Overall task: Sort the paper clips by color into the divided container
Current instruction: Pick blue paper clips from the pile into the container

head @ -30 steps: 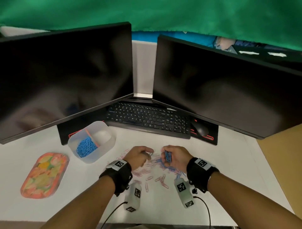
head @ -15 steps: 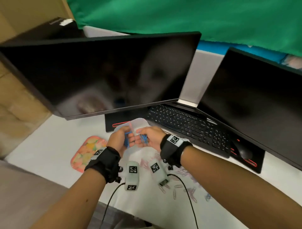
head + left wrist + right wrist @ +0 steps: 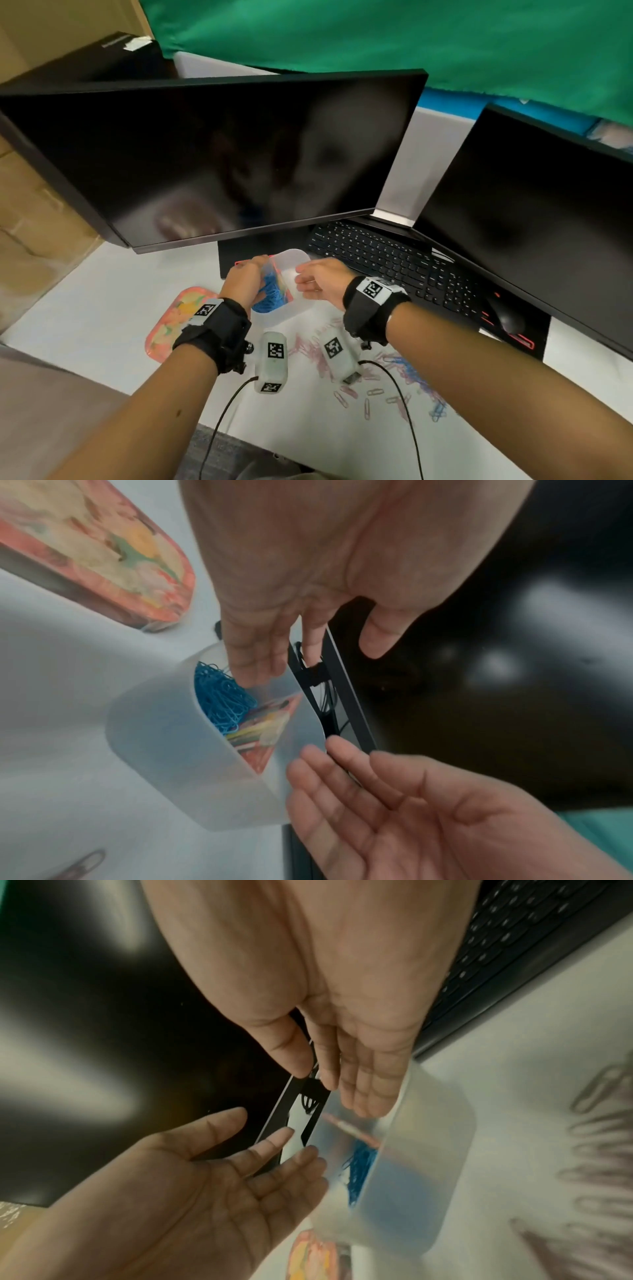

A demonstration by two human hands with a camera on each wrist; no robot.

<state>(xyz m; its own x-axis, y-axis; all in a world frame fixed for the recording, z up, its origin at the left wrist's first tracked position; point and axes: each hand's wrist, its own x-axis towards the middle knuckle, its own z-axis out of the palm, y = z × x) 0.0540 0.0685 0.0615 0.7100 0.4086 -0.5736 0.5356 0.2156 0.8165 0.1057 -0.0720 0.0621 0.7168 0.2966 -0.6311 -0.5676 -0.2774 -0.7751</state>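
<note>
Nearest us, pink paper clips (image 3: 346, 390) and a few blue paper clips (image 3: 416, 371) lie scattered on the white desk (image 3: 102, 301), behind our wrists. Our left hand (image 3: 244, 281) and right hand (image 3: 320, 281) hover over the translucent divided container (image 3: 291, 306), fingers straight and loosely spread, holding nothing. Below our left fingertips (image 3: 253, 666) a heap of blue clips (image 3: 222, 696) fills one compartment. Left of them lies a floral lid (image 3: 174, 322); beyond our fingertips stand the keyboard (image 3: 387, 260) and two dark monitors (image 3: 212, 154).
</note>
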